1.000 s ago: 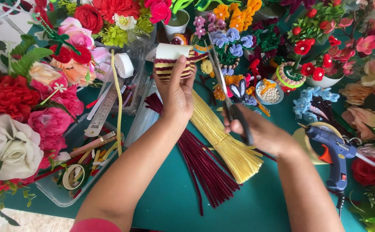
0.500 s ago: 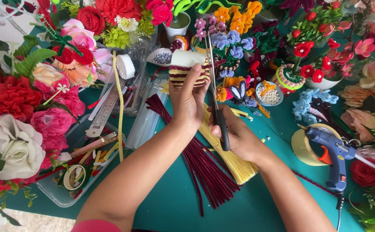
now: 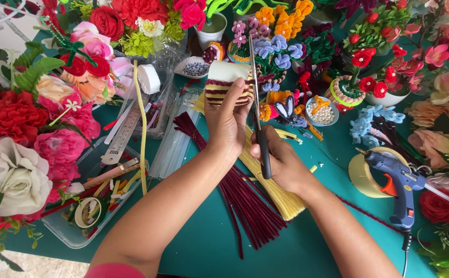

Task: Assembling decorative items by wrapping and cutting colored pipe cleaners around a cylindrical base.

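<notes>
My left hand (image 3: 228,121) grips a pale cup (image 3: 228,82) partly wrapped in dark red and yellow pipe cleaner rings. My right hand (image 3: 280,162) holds black-handled scissors (image 3: 258,110), blades pointing away and lying against the right side of the cup. Under both hands lie a bundle of yellow pipe cleaners (image 3: 281,193) and a bundle of dark red pipe cleaners (image 3: 240,195) on the green table (image 3: 199,247).
A blue glue gun (image 3: 397,183) rests on a tape roll (image 3: 361,175) at the right. A clear tray (image 3: 93,201) of tools, a ruler (image 3: 124,134) and a bag of glue sticks (image 3: 173,139) sit left. Artificial flowers and small pots ring the table.
My right hand has swung the scissors left and upright, bringing the blades against the cup. My left hand has kept hold of the cup.
</notes>
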